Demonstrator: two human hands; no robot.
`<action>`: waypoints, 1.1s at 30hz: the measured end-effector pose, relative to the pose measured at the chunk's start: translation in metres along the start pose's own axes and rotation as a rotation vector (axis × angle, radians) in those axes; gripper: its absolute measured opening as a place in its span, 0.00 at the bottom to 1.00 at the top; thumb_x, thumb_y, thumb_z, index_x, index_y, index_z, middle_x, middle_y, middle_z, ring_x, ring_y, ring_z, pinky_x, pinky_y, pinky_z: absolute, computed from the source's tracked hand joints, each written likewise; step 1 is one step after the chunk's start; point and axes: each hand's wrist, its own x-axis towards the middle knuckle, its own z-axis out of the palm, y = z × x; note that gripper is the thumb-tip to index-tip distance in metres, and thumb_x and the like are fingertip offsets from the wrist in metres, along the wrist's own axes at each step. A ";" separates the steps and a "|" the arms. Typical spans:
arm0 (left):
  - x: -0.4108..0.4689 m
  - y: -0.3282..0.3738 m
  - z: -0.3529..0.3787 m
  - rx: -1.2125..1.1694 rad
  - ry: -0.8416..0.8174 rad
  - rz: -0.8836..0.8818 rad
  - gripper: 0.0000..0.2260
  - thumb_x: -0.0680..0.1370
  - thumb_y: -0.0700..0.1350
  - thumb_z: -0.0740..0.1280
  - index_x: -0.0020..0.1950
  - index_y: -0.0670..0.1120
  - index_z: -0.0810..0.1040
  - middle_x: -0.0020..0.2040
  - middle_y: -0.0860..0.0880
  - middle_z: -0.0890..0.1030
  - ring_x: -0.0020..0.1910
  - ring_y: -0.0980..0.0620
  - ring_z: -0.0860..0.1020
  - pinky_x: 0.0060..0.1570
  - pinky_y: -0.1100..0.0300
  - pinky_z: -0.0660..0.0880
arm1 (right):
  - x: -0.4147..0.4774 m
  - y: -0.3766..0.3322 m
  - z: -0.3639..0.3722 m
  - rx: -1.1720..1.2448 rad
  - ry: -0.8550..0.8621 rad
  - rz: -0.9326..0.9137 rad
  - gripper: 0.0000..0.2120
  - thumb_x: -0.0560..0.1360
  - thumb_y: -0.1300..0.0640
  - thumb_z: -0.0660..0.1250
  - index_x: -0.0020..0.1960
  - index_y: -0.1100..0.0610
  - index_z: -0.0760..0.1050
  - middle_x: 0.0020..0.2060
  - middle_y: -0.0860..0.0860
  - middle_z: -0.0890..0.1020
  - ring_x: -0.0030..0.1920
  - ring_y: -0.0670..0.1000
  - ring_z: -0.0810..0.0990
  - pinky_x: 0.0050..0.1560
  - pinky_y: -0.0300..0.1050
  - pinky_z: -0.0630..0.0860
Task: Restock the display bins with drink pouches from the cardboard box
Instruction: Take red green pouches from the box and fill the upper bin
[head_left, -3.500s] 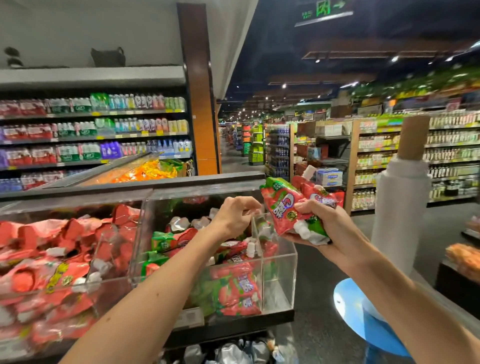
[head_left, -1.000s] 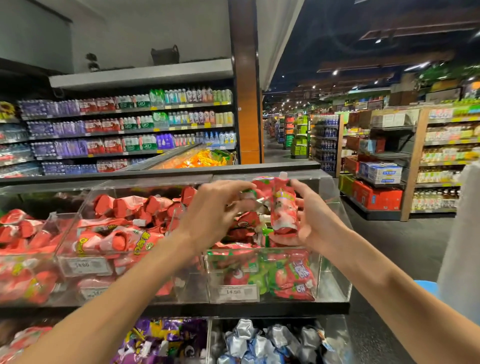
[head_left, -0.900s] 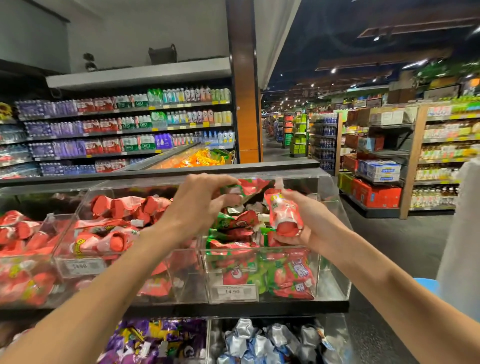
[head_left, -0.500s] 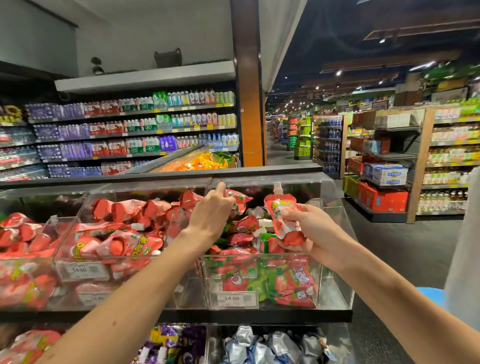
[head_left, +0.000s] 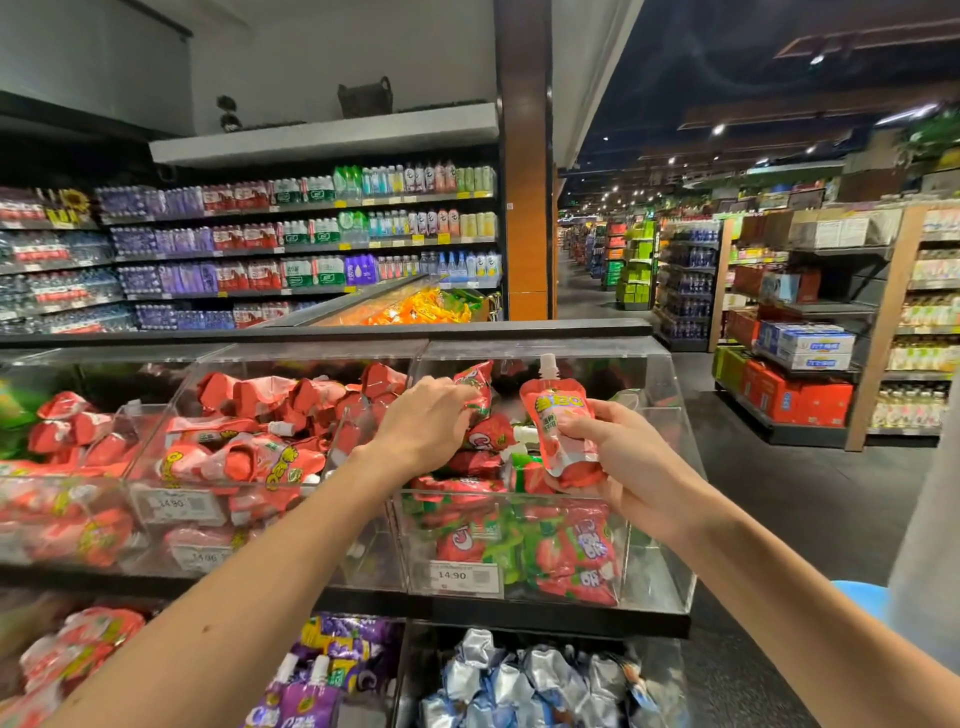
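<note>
A clear acrylic bin (head_left: 670, 530) at the right end of the display holds red-and-green strawberry drink pouches (head_left: 571, 551). My right hand (head_left: 618, 457) grips a red pouch with a white spout (head_left: 558, 415), upright above that bin. My left hand (head_left: 426, 421) reaches into the bin's back part and pinches the edge of a strawberry pouch (head_left: 480, 389) lying on the pile. The cardboard box is out of view.
Left of it, more clear bins (head_left: 171, 499) are heaped with red pouches. Below are bins of purple pouches (head_left: 322, 675) and silver-blue pouches (head_left: 524, 680). Bottle shelves (head_left: 291, 244) stand behind; an aisle opens to the right. A blue stool edge (head_left: 862, 597) is at lower right.
My left hand took a pouch from my right hand and carried it down onto the pile at the back of the bin. My right hand keeps one pouch, held a little lower.
</note>
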 end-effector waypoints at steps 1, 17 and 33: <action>-0.004 0.003 -0.003 -0.103 0.053 -0.022 0.14 0.83 0.47 0.62 0.67 0.48 0.78 0.57 0.46 0.81 0.57 0.47 0.78 0.56 0.52 0.76 | 0.000 0.000 0.000 -0.005 -0.006 -0.013 0.16 0.79 0.60 0.67 0.66 0.58 0.70 0.56 0.58 0.83 0.56 0.61 0.83 0.59 0.65 0.78; -0.204 -0.059 -0.058 -0.981 0.143 -0.411 0.30 0.71 0.47 0.77 0.71 0.51 0.73 0.52 0.51 0.84 0.52 0.56 0.81 0.53 0.64 0.77 | -0.066 0.073 0.172 0.052 -0.364 -0.213 0.10 0.75 0.65 0.70 0.55 0.55 0.78 0.46 0.52 0.87 0.40 0.48 0.85 0.37 0.38 0.78; -0.381 -0.298 -0.154 -1.029 0.380 -0.744 0.13 0.77 0.43 0.72 0.58 0.46 0.71 0.35 0.46 0.78 0.23 0.64 0.72 0.27 0.70 0.70 | -0.147 0.141 0.463 -0.288 -0.493 -0.308 0.15 0.72 0.56 0.76 0.52 0.49 0.73 0.43 0.49 0.83 0.39 0.48 0.82 0.48 0.47 0.80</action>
